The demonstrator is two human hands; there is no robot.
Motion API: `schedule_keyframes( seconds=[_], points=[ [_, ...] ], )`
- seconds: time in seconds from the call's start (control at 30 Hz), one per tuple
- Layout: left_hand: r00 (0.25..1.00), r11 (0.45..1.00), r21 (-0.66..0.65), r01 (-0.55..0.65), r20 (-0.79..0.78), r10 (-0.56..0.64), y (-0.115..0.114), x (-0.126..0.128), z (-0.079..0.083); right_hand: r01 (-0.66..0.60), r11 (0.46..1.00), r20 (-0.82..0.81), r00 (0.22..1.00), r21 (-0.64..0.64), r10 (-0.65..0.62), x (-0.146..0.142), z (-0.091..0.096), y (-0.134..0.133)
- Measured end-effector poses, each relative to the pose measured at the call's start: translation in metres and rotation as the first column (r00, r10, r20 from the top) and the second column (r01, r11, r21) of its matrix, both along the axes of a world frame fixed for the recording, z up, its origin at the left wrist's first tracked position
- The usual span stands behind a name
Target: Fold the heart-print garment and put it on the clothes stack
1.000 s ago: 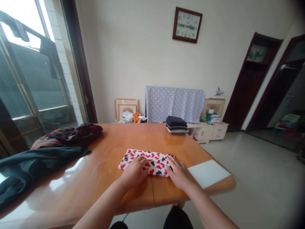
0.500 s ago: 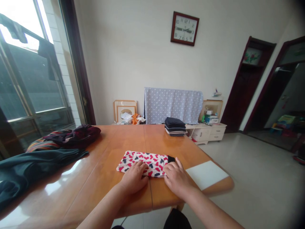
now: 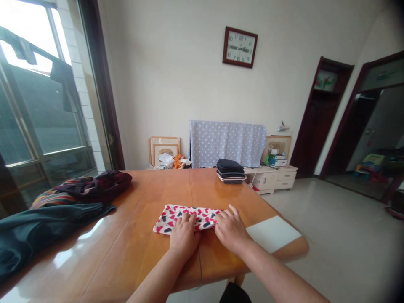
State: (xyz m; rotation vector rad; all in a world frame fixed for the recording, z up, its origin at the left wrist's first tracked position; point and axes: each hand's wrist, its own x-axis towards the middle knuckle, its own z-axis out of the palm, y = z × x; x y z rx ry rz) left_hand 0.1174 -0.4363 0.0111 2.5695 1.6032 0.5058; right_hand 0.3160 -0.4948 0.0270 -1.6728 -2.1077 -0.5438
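A folded heart-print garment (image 3: 167, 217), white with red and dark hearts, lies flat as a long strip on the wooden table. My left hand (image 3: 184, 231) rests on its middle, fingers laid out over the cloth and pressing down. At the right end, my right hand (image 3: 230, 227) has its fingers curled over the cloth's edge, with the index finger raised a little. That hand covers the garment's right end, and no black band shows there.
A stack of folded dark clothes (image 3: 230, 170) stands toward the table's far edge. Loose clothes, a dark green one (image 3: 47, 223) and a maroon bundle (image 3: 110, 185), lie at left. A white sheet (image 3: 273, 234) lies on the table (image 3: 132, 248) near the right corner.
The black band at the garment's right end has gone from sight; the right hand now covers that end. My left hand has shifted slightly right, and the view has tilted up a little.
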Motion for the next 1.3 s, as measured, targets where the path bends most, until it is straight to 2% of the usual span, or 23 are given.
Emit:
schedule_keyframes(
  seconds=[0.2,0.33,0.43,0.53,0.67,0.73,0.77,0.87,1.0,1.1,1.3],
  points=[
    [0.999,0.999,0.047,-0.001,-0.044,0.003,0.007,0.002,-0.011,0.044,0.999,-0.085,0.995,-0.004,-0.045,-0.007,-0.024,-0.011],
    [0.999,1.000,0.030,0.004,-0.040,-0.003,0.010,0.003,-0.012,0.077,0.997,-0.110,0.991,-0.002,-0.077,-0.012,-0.029,-0.012],
    [1.000,1.000,0.019,0.009,-0.028,-0.009,0.011,0.003,-0.008,0.067,0.997,-0.149,0.986,-0.029,-0.070,-0.014,-0.020,-0.013],
    [1.000,1.000,0.019,0.013,-0.021,-0.013,0.011,0.001,-0.002,0.021,0.997,-0.265,0.963,-0.078,-0.041,-0.011,-0.003,-0.007],
    [0.999,1.000,0.012,0.023,-0.028,-0.022,0.009,-0.001,0.000,0.017,0.985,-0.438,0.894,-0.171,-0.091,0.000,0.022,0.027],
    [0.999,1.000,0.017,0.021,-0.042,-0.021,0.007,-0.002,0.000,0.042,0.955,-0.461,0.869,-0.294,-0.180,0.004,0.032,0.053],
    [0.999,1.000,0.026,0.016,-0.049,-0.015,0.005,-0.002,0.000,0.041,0.924,-0.450,0.864,-0.381,-0.224,0.005,0.035,0.066],
    [0.997,0.997,0.072,-0.029,-0.067,0.034,-0.004,-0.006,0.003,-0.002,0.853,-0.418,0.872,-0.522,-0.254,0.001,0.039,0.102],
    [0.990,0.990,0.102,-0.101,-0.085,0.110,-0.016,-0.014,0.011,-0.055,0.755,-0.375,0.890,-0.653,-0.260,-0.014,0.035,0.133],
    [0.987,0.990,0.044,-0.132,-0.089,0.136,-0.021,-0.017,0.015,-0.068,0.686,-0.344,0.898,-0.724,-0.274,-0.022,0.032,0.150],
    [0.980,0.969,-0.159,-0.190,-0.094,0.176,-0.022,-0.017,0.014,-0.073,0.555,-0.305,0.890,-0.829,-0.338,-0.026,0.029,0.174]
  ],
)
